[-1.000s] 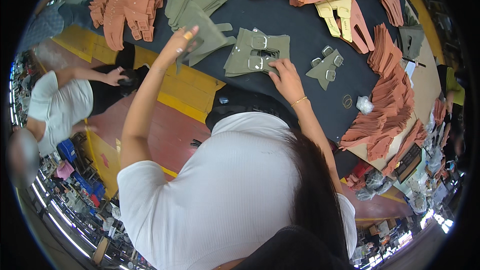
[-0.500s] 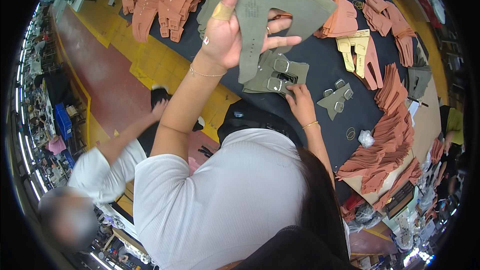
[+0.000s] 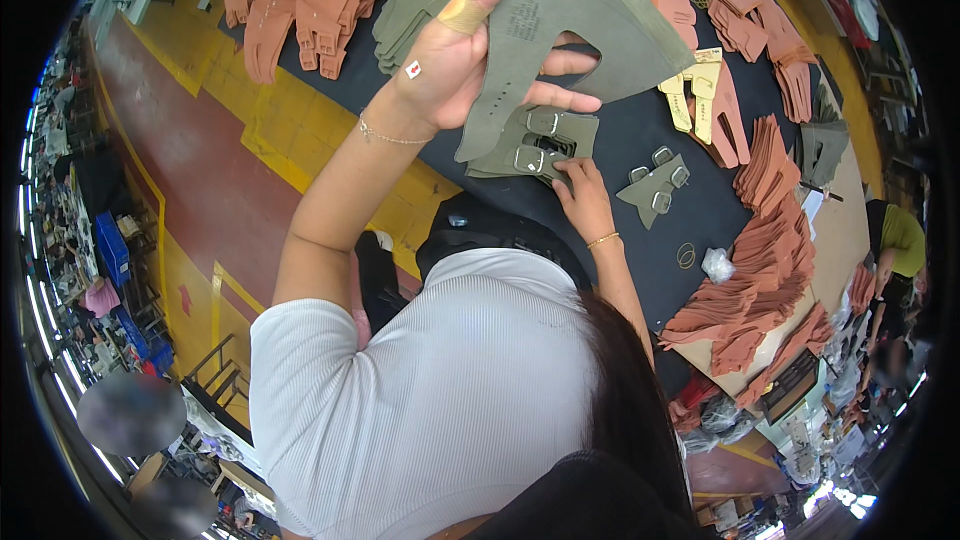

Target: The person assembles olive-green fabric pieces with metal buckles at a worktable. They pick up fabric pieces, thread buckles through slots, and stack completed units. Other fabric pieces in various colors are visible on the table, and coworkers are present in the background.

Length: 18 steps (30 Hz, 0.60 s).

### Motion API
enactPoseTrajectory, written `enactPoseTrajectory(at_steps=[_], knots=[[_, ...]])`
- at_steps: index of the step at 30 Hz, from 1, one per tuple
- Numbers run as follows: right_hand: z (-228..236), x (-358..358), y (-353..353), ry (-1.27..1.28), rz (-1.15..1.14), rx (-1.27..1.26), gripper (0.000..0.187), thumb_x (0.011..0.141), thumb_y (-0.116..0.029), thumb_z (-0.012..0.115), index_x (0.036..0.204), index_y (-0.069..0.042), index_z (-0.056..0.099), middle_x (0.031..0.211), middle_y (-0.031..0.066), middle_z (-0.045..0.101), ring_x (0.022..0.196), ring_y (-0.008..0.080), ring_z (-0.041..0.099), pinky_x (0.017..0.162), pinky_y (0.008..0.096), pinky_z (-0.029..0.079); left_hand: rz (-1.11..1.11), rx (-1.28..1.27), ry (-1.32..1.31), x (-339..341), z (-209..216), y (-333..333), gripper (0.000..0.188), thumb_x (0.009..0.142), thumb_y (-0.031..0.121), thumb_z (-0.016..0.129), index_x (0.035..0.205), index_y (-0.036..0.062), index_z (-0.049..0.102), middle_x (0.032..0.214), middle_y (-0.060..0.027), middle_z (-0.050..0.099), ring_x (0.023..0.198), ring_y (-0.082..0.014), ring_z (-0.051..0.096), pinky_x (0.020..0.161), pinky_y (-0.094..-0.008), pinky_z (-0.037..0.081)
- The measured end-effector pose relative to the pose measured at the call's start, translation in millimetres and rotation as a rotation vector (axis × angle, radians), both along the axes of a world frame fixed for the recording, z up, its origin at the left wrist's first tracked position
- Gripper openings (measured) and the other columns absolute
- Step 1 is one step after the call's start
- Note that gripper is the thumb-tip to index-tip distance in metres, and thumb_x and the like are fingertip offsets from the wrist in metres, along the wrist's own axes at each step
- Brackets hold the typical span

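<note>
The left hand [image 3: 450,65] grips one olive cut piece [image 3: 575,15] lifted clear; the right hand [image 3: 583,202] rests flat on the olive buckled stack [image 3: 530,140]; judging by the many piles on the desk [image 3: 640,240], most remain.

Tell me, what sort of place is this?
Probably a shoe or leather-goods workshop: stacks of pink cut pieces cover a dark worktable, and the left hand lifts an olive cut piece above buckled olive pieces.

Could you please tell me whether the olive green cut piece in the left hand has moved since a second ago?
Yes. The left hand has lifted the olive green piece off the dark table, up toward the camera.
</note>
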State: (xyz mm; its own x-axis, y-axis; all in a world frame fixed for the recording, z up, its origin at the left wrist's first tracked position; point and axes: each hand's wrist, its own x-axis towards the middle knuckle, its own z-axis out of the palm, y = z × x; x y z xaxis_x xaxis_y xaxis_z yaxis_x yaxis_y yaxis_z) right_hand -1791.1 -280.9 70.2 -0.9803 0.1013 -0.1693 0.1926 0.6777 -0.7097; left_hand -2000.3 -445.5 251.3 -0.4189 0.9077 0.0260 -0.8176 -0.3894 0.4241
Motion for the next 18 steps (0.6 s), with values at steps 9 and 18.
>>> enactPoseTrajectory(at_steps=[9, 18], knots=[[2.2, -1.4, -0.7, -0.026, -0.005, -0.003, 0.027, 0.083, -0.01, 0.067, 0.11, -0.005, 0.063, 0.11, 0.013, 0.058, 0.105, 0.0341, 0.056, 0.09, 0.0399, 0.046, -0.068, 0.105, 0.017, -2.7, -9.6, -4.0, 0.072, 0.1, 0.058, 0.017, 0.151, 0.0067, 0.022, 0.147, -0.0226, 0.038, 0.131, -0.0361, 0.046, 0.105, -0.0684, 0.03], [0.8, -1.2, -1.1, -0.01, -0.002, 0.003, 0.026, 0.083, -0.01, 0.067, 0.108, -0.004, 0.063, 0.11, 0.0126, 0.058, 0.104, 0.0344, 0.055, 0.091, 0.0411, 0.046, -0.108, 0.203, 0.039, -4.9, -14.5, -7.1, 0.072, 0.1, 0.058, 0.016, 0.15, 0.0071, 0.024, 0.144, -0.0211, 0.042, 0.128, -0.0326, 0.05, 0.103, -0.0703, 0.032]])
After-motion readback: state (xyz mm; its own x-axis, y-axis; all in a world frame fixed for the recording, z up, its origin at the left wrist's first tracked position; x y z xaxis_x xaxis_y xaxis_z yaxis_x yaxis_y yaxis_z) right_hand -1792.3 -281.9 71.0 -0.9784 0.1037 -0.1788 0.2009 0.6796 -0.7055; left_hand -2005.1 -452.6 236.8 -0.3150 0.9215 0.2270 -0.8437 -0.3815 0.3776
